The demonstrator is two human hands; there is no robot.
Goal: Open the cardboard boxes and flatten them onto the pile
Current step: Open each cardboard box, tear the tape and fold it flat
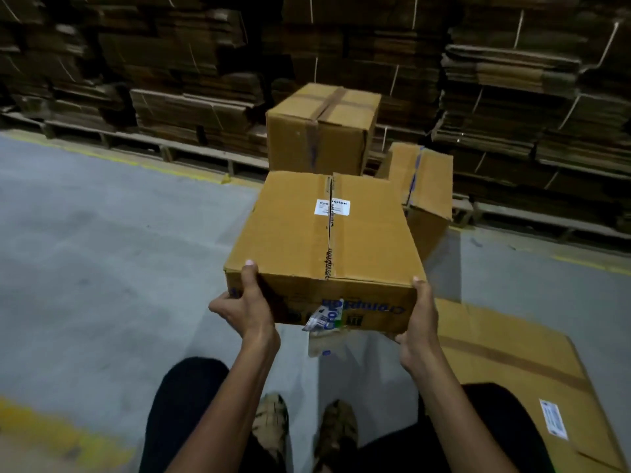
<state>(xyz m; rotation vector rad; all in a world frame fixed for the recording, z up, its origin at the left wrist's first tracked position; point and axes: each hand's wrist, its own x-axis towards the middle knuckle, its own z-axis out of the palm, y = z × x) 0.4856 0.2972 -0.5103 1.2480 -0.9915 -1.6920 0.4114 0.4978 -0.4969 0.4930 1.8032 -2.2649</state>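
Both hands, left hand and right hand, grip the closed box by its near corners, held above the floor. Loose tape strip dangles; shallow corner grip, box could slip or tilt.

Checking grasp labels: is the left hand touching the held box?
Touching. The head view shows the left hand gripping the held box at its near left corner, thumb on top.

The held cardboard box was tan, with a white label and blue lettering on its side. The floor was grey with yellow lines. The shoes bore a camouflage pattern.
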